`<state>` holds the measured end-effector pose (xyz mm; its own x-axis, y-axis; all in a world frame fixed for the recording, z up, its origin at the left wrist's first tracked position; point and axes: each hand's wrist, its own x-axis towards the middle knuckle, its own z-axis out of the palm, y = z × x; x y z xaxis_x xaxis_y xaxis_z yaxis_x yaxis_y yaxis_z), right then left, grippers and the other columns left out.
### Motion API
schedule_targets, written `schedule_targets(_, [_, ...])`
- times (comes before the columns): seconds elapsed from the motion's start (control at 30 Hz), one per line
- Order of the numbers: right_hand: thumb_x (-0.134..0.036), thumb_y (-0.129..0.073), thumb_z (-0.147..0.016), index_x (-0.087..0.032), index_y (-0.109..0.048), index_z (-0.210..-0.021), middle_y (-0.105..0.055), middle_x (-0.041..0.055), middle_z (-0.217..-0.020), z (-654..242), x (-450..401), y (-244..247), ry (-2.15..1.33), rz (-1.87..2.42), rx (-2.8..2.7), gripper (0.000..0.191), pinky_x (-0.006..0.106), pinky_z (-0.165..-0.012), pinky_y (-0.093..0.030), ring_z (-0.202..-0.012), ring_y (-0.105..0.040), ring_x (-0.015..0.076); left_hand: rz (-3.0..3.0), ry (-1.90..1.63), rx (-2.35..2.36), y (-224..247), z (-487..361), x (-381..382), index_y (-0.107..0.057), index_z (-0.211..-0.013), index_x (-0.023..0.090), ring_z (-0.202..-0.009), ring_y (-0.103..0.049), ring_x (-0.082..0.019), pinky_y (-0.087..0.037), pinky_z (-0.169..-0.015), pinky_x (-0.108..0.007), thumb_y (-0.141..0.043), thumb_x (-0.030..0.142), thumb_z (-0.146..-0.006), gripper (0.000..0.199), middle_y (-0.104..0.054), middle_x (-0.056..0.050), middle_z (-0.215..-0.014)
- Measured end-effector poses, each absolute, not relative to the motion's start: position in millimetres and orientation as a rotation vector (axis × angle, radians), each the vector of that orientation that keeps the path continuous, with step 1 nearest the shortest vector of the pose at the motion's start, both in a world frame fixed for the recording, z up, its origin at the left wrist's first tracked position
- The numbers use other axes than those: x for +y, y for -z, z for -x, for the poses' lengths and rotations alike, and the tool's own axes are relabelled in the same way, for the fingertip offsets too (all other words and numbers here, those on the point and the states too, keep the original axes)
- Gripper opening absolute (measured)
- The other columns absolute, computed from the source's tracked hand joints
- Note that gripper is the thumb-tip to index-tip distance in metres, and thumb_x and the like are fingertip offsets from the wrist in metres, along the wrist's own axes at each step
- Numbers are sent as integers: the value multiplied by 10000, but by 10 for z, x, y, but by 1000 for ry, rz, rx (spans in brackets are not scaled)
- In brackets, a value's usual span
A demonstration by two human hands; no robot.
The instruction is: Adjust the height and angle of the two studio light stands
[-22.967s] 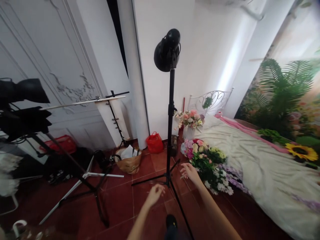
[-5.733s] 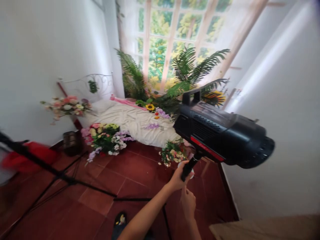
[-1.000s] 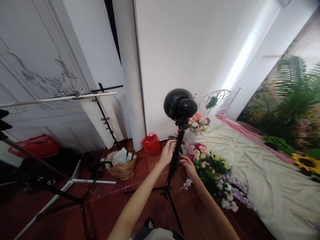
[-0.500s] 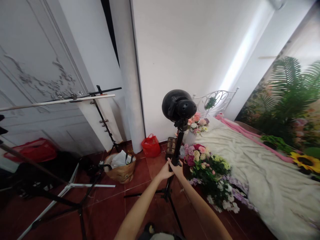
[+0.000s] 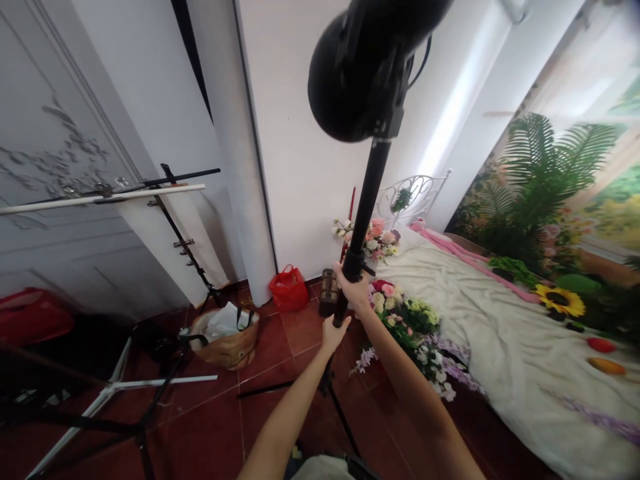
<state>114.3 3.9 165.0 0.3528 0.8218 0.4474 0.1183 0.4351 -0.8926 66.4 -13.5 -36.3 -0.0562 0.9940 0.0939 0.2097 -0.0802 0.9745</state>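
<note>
A black light stand point(image 5: 369, 193) rises in front of me, its legs spread on the red tile floor. On its top sits a black studio light point(image 5: 345, 80), partly cut off by the upper edge of the view. My left hand point(image 5: 334, 333) is closed around the pole low down. Higher up, my right hand point(image 5: 354, 288) grips the pole just under the black locking collar point(image 5: 354, 265) and its knob. The undersides of both grips are hidden.
Artificial flowers point(image 5: 400, 313) lie right of the stand, beside a bed with a cream blanket point(image 5: 505, 353). Leftward are a woven basket point(image 5: 225, 353), a red bag point(image 5: 290, 290), a small chest point(image 5: 329, 293) and another stand with white legs point(image 5: 113, 387). A white wall point(image 5: 300, 167) stands behind.
The light and upper pole have risen well above their earlier height. My right hand has moved up with the collar, apart from my left hand. The view has shifted slightly right.
</note>
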Motion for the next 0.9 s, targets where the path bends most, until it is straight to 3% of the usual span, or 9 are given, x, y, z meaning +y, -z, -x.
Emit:
schedule_targets(0.17, [-465,-679,-700,-148,-590,-712,-595,12,-654,-1116,32,-2065,-437,1041,-1097,329,303,-727,-513,-661,-593,144,-1403,-1229,1487,444,-704,-68,-561,-583,141,-567,-529,-144,-385,-533,-229,-609,454,-690,334,-548,-6,-544])
schedule_targets(0.37, [-450,-691,-686,-160,-579,-692,-611,16,-688,-1131,5,-2046,-424,1018,-1127,311,299,-742,-496,-676,-585,145,-1411,-1153,1614,535,-748,-25,-599,-585,133,-568,-546,-141,-365,-524,-216,-592,347,-696,241,-572,-29,-561])
schedule_targets(0.6, [-442,-697,-691,-165,-576,-949,-638,35,-819,-1294,-116,-1960,-577,996,-1239,398,333,-805,-492,-817,-609,180,-1403,-1167,1605,560,-757,-34,-589,-566,141,-526,-532,-128,-355,-502,-210,-579,324,-695,225,-566,-22,-541])
schedule_targets(0.77, [-381,-750,-665,-218,-443,-1218,-598,73,-1129,-1586,-279,-1508,-773,829,-1448,653,363,-948,-444,-1054,-568,198,-1365,-1147,1620,501,-755,-63,-633,-621,132,-565,-578,-146,-388,-516,-209,-604,297,-682,179,-619,-38,-583])
schedule_targets(0.83, [-399,-736,-682,-226,-474,-1193,-586,72,-1162,-1717,-313,-1164,-844,845,-1472,600,361,-975,-425,-1097,-547,199,-1341,-1139,1619,482,-753,-70,-645,-643,126,-572,-587,-148,-392,-513,-207,-609,287,-680,168,-630,-43,-593])
schedule_targets(0.9, [-462,-646,-758,-213,-551,-1092,-615,62,-1105,-1828,-333,-757,-930,934,-1437,427,349,-949,-441,-1052,-571,192,-1344,-1145,1616,479,-751,-69,-649,-657,121,-568,-585,-146,-388,-506,-205,-602,281,-684,169,-635,-46,-603])
